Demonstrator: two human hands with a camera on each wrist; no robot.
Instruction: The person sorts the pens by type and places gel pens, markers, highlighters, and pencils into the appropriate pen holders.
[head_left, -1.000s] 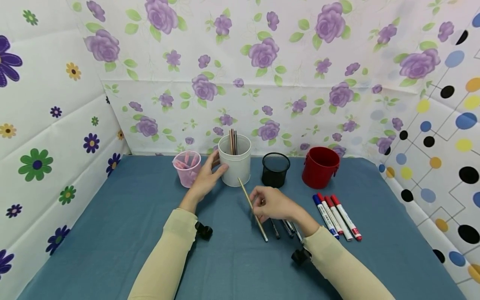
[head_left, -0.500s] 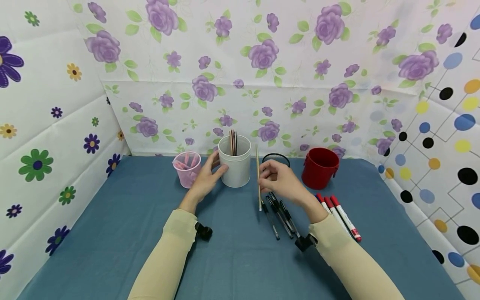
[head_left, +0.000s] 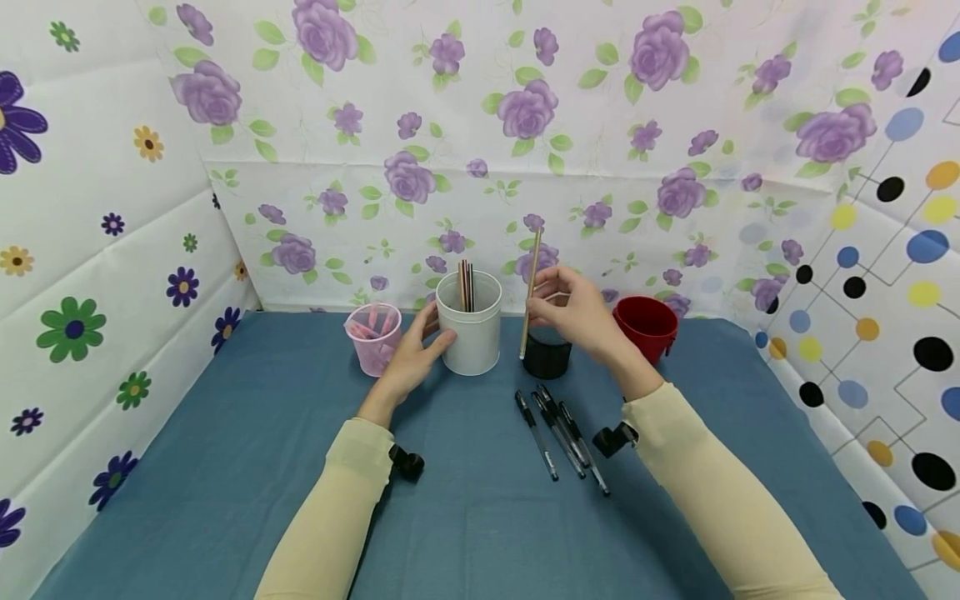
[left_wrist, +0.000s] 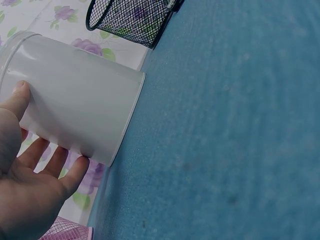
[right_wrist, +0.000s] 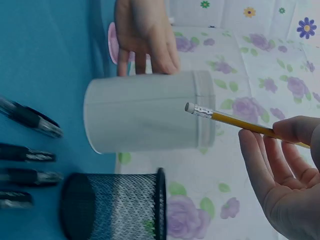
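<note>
My left hand (head_left: 407, 360) holds the side of a white cylindrical pen cup (head_left: 471, 343), thumb on its front and fingers around its left side in the left wrist view. Several pencils (head_left: 467, 287) stand in that cup. To its right, my right hand (head_left: 576, 310) pinches a yellow pencil (right_wrist: 235, 121) between thumb and fingers, raised above the table. The pencil's eraser end, in a silver band, points down and its other end points up. Behind the hand stands a black mesh cup (head_left: 546, 358), its upper part partly covered.
A pink basket (head_left: 372, 352) with pink items sits left of the white cup. The red bucket (head_left: 647, 321) stands at the right, partly behind my right wrist. Several black-capped pens (head_left: 558, 429) lie on the blue cloth (head_left: 465, 533). Flowered sheets (head_left: 480, 200) wall the back and sides.
My right hand has lifted the yellow pencil off the table beside the pens, carried it up and back, and tipped it nearly upright. My right arm now covers the markers. The left hand has stayed still.
</note>
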